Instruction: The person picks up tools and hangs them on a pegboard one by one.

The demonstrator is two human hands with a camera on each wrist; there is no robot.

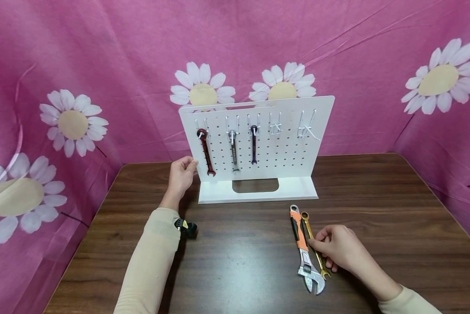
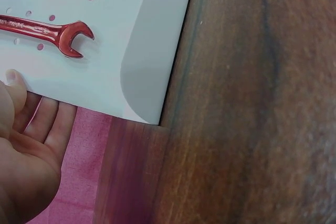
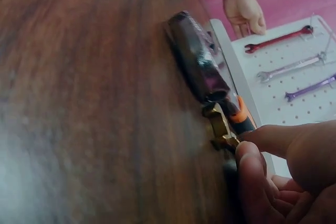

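Observation:
My left hand grips the left edge of the white pegboard, thumb in front and fingers behind, as the left wrist view also shows. A red wrench, a silver wrench and a purple wrench hang on its hooks. On the table my right hand pinches the gold wrench between thumb and fingers. Just left of it lies the adjustable wrench with its orange and black handle. In the right wrist view the gold wrench is partly hidden by fingers.
Two hooks at the pegboard's upper right bear no wrench. The board's white base rests on the brown wooden table. Behind and beside the table hangs a pink cloth with white flowers.

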